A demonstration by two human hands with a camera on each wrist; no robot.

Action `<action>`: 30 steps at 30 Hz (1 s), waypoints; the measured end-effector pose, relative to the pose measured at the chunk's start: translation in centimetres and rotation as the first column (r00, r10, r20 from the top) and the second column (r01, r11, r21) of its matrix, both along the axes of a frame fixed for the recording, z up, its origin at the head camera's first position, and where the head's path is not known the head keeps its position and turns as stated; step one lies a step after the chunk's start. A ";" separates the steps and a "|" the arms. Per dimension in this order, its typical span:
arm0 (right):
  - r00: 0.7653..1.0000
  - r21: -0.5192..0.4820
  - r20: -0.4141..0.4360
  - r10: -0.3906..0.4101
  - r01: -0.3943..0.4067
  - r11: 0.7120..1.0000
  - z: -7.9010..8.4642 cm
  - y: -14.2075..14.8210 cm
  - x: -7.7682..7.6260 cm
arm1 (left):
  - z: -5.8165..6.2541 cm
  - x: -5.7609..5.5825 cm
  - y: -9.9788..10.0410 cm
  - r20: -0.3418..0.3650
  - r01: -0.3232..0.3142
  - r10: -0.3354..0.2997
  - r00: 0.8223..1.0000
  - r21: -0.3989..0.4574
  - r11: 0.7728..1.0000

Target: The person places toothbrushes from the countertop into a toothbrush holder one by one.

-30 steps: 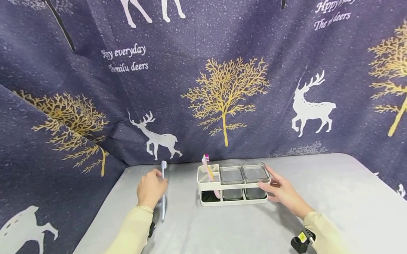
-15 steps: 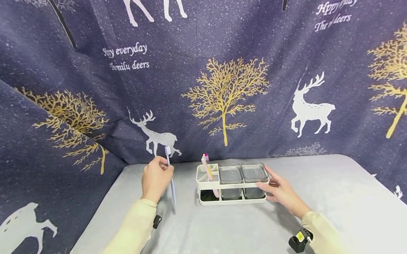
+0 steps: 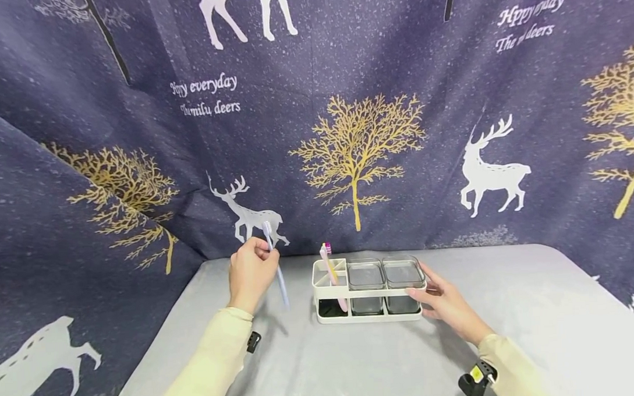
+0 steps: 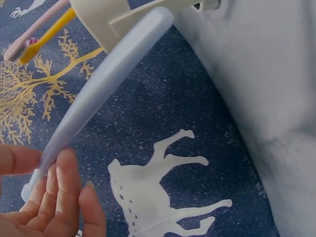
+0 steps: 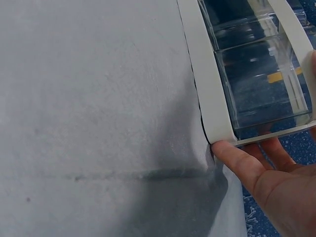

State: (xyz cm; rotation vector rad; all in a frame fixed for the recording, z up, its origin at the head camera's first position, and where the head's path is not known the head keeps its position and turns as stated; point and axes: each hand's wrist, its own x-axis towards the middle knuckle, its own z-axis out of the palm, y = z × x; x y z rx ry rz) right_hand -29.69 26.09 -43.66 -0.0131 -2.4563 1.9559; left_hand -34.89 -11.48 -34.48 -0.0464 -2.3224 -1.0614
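My left hand point(image 3: 250, 276) pinches a light blue toothbrush point(image 3: 282, 285) between thumb and fingers, its head up and its handle slanting down to the right above the table. In the left wrist view, the handle point(image 4: 98, 89) crosses in front of the holder. A white toothbrush holder point(image 3: 329, 292) stands at mid-table, to the right of that hand. Pink point(image 4: 37, 30) and yellow point(image 4: 52, 33) toothbrushes stand tilted in its divided left section. Two clear cups point(image 3: 366, 275) fill the other openings. My right hand point(image 3: 449, 310) grips the holder's right end, thumb at the front corner point(image 5: 224, 138).
The grey tabletop point(image 3: 333, 360) ends at the back against a dark blue cloth point(image 3: 273, 135) printed with deer and trees. Black wrist cameras point(image 3: 477, 379) sit on both sleeves.
My left hand has lifted the blue toothbrush and carried it right, toward the holder, and its lower end now swings rightward. My right hand keeps its grip on the holder.
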 end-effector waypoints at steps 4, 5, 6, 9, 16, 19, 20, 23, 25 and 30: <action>1.000 -0.010 0.007 -0.003 0.003 1.000 -0.1 0.0 0.0 | 0.2 0.1 0.1 -0.050 0.007 -0.005 0.999 0.028 1.000; 1.000 -0.012 0.008 -0.005 0.005 1.000 -0.1 -0.1 0.0 | 0.3 0.1 0.1 -0.060 0.010 -0.008 0.998 0.034 0.999; 1.000 -0.014 0.009 -0.007 0.007 1.000 -0.2 -0.1 0.0 | 0.4 0.1 0.1 -0.069 0.011 -0.009 0.998 0.042 0.999; 1.000 -0.019 0.015 -0.007 0.007 1.000 -0.2 -0.2 -0.1 | 0.8 0.4 0.3 -0.098 0.017 -0.010 0.995 0.073 0.997; 1.000 -0.021 0.020 -0.012 0.013 1.000 -0.4 -0.1 -0.1 | 1.8 0.9 1.2 -0.176 0.065 -0.042 0.984 0.128 0.990; 1.000 -0.024 0.021 -0.010 0.010 1.000 -0.4 -0.1 0.0 | 2.1 1.0 1.7 -0.203 0.093 -0.062 0.977 0.147 0.985; 1.000 -0.025 0.021 -0.008 0.008 1.000 -0.4 -0.1 0.0 | 2.1 1.1 1.8 -0.208 0.104 -0.071 0.976 0.155 0.982; 1.000 -0.021 0.021 -0.007 0.007 1.000 -0.4 0.0 0.0 | 2.3 1.3 2.3 -0.226 0.142 -0.099 0.969 0.186 0.972; 1.000 -0.016 0.021 -0.006 0.006 1.000 -0.4 0.0 0.0 | 2.4 1.4 2.6 -0.239 0.163 -0.113 0.964 0.201 0.966; 1.000 -0.012 0.027 -0.011 0.011 1.000 -0.2 0.0 0.1 | 2.3 1.6 3.4 -0.268 0.220 -0.159 0.950 0.219 0.951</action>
